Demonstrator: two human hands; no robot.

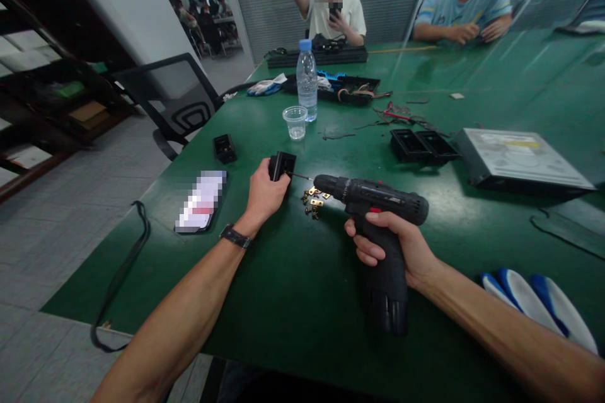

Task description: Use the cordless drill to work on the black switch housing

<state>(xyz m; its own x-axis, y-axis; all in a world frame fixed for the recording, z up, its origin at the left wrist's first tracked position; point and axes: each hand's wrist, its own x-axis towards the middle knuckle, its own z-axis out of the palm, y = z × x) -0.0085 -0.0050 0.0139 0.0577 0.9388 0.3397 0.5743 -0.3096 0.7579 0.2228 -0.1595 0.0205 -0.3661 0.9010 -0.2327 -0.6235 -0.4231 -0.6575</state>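
My right hand is wrapped round the grip of a black cordless drill, a finger by its red trigger. The drill's thin bit points left and its tip meets a small black plastic box. My left hand grips that box from its near left side, above the green table. Under the bit lie several small screws and brass plates. A similar black box stands to the left, beyond a phone with a lit screen. Whether the bit sits on a screw I cannot tell.
A water bottle and a clear plastic cup stand ahead. To the right are black open boxes, a metal-topped case and blue-white gloves. A strap hangs over the left edge. Two people sit across the table.
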